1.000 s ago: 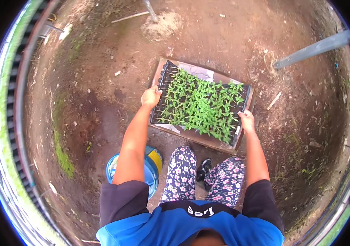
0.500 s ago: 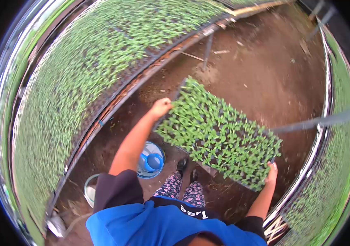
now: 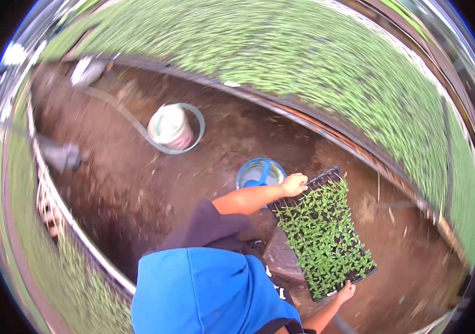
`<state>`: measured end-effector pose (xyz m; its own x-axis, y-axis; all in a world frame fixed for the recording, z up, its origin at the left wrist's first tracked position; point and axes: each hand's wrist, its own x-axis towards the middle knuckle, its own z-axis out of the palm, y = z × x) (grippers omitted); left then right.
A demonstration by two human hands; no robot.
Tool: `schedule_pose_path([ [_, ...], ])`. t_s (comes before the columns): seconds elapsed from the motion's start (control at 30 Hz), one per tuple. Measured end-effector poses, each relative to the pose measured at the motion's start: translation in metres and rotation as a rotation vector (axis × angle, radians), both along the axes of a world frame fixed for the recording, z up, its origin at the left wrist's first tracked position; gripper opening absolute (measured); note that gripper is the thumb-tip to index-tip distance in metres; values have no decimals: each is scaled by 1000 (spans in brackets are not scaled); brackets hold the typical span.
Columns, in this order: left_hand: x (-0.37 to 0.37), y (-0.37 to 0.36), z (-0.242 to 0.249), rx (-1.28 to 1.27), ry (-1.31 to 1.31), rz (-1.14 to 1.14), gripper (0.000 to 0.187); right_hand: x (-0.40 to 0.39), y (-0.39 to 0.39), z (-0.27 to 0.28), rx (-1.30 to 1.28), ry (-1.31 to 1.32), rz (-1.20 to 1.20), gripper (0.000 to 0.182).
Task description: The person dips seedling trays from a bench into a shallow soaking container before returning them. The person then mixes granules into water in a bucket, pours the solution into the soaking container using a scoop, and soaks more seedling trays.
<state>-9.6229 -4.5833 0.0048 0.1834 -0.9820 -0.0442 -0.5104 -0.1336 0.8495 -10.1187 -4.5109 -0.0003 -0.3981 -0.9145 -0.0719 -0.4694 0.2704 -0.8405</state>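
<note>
A black seedling tray (image 3: 326, 179) full of small green plants is held up in front of my body by its two short ends. My left hand (image 3: 294, 185) is closed on the far end, where a strip of dark cells shows. At the opposite end, my right hand (image 3: 347, 291) grips the edge from outside, close to a corner. Green seedlings (image 3: 326, 231) cover most of the tray. Partly hidden behind my left forearm, a blue-rimmed bucket (image 3: 261, 167) with a blue vessel in it stands on the ground.
A long bench of seedlings (image 3: 304, 50) curves across the far side, with its edge rail (image 3: 326, 131) beyond the tray. Another seedling bench (image 3: 76, 273) lies at the left. A white bucket (image 3: 169, 127) and a hose (image 3: 120, 107) are on the brown soil. A flat slab (image 3: 285, 256) lies below the tray.
The view has swung round to the left and is blurred. The tray now appears more upright in view, still held at both ends. The white bucket and hose have come fully into sight.
</note>
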Motion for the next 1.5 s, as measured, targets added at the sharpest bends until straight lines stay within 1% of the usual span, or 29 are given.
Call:
schedule_pose_path([
  [0.07,57,48,19,-129,13,78,20,99,-15,51,52,-56,87,27],
  [0.13,116,101,26,-149,-17,271,21,176,-35,51,26,-93,253,19],
  [0.17,148,129,27,-164,-19,384,21,229,-43,48,-56,-123,306,31],
  [0.27,246,235,37,-262,-85,659,21,376,-46,56,-61,-135,559,22],
  [0.33,314,308,42,-166,-92,772,24,478,-49,45,-162,12,848,20],
  [0.37,348,346,41,-170,-121,850,25,544,-38,41,-203,-116,901,23],
  [0.4,377,386,41,-170,-150,923,26,607,-24,44,-253,-88,1050,25],
  [0.43,404,427,42,-147,-162,1011,26,673,12,70,-114,-130,1098,27],
  [0.47,426,465,47,-122,-160,1088,27,724,23,54,-183,-193,1229,23],
  [0.5,449,502,53,-165,-267,1193,26,781,38,46,-314,-67,1372,19],
  [0.53,468,537,56,-208,-371,1288,26,838,72,53,-270,-141,1410,17],
  [0.6,502,605,69,-127,-480,1443,25,941,131,58,-134,-259,1524,33],
  [0.63,514,637,88,54,-437,1495,24,989,161,55,-158,-351,1594,34],
  [0.67,528,669,84,55,-468,1585,21,1032,199,68,-187,-336,1628,31],
  [0.73,553,724,87,137,-467,1754,27,1115,263,85,-341,-184,1773,19],
  [0.77,567,748,92,71,-487,1819,26,1156,294,93,-383,-202,1864,24],
  [0.8,585,776,83,100,-636,1847,23,1197,325,85,-385,-351,1855,25],
  [0.83,601,791,102,139,-499,1924,21,1235,354,83,-298,-372,1914,25],
  [0.87,618,821,83,-14,-577,1981,21,1267,383,89,-314,-358,2002,25],
  [0.9,637,842,82,35,-540,2040,21,1309,409,75,-368,-432,2082,25],
  [0.97,677,877,85,137,-437,2150,24,1373,462,82,-264,-415,2186,22],
  [1.0,698,891,91,145,-494,2128,25,1408,489,77,-181,-523,2192,24],
  [1.07,743,912,105,261,-454,2248,22,1473,533,81,-162,-421,2288,26],
  [1.17,802,947,109,156,-386,2376,21,1549,588,96,-77,-395,2321,26],
  [1.27,867,974,117,180,-536,2368,16,1627,628,111,-46,-374,2353,26],
  [1.33,925,983,139,98,-428,2422,17,1686,652,110,-90,-443,2370,27],
  [1.4,979,1009,135,64,-463,2432,18,1741,673,116,-157,-507,2354,26],
  [1.47,1037,1036,140,106,-350,2411,22,1791,688,136,-129,-467,2342,25],
  [1.5,1067,1048,143,78,-401,2384,25,1817,695,145,-170,-467,2322,24],
])
